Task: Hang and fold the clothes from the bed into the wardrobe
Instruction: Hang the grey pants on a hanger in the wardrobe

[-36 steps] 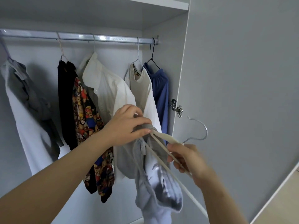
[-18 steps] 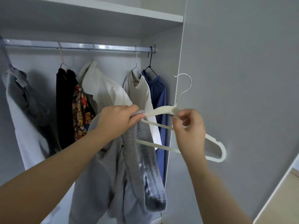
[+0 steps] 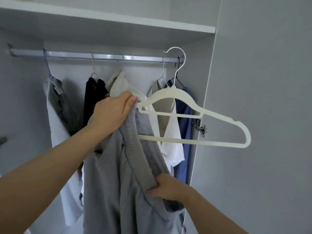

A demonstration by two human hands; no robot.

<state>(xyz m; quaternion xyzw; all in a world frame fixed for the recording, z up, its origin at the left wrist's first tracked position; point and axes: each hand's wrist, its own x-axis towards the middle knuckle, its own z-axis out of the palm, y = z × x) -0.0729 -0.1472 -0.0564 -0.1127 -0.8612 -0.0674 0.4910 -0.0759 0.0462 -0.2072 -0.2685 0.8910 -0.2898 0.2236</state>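
Note:
A grey garment (image 3: 118, 174) with a ribbed waistband hangs from my left hand (image 3: 113, 110), which grips its top edge together with the left end of a white hanger (image 3: 194, 115). The hanger is upright in front of the open wardrobe, its metal hook (image 3: 179, 58) level with the rail (image 3: 101, 56) near the rail's right end. Lower down, my right hand (image 3: 167, 186) grips the waistband's far end. The garment's lower part runs out of view.
Several clothes hang on the rail: a grey-white garment (image 3: 55, 105) at left, a black one (image 3: 92, 97), a white shirt (image 3: 119, 85), a white tee (image 3: 170, 137) and a blue one (image 3: 184, 124). A shelf (image 3: 152, 24) sits above. The wardrobe door (image 3: 261, 98) stands open at right.
My right hand let go of the hanger and dropped to grip the waistband's lower end. My left hand now carries hanger and garment, raised toward the rail. The view tilted up.

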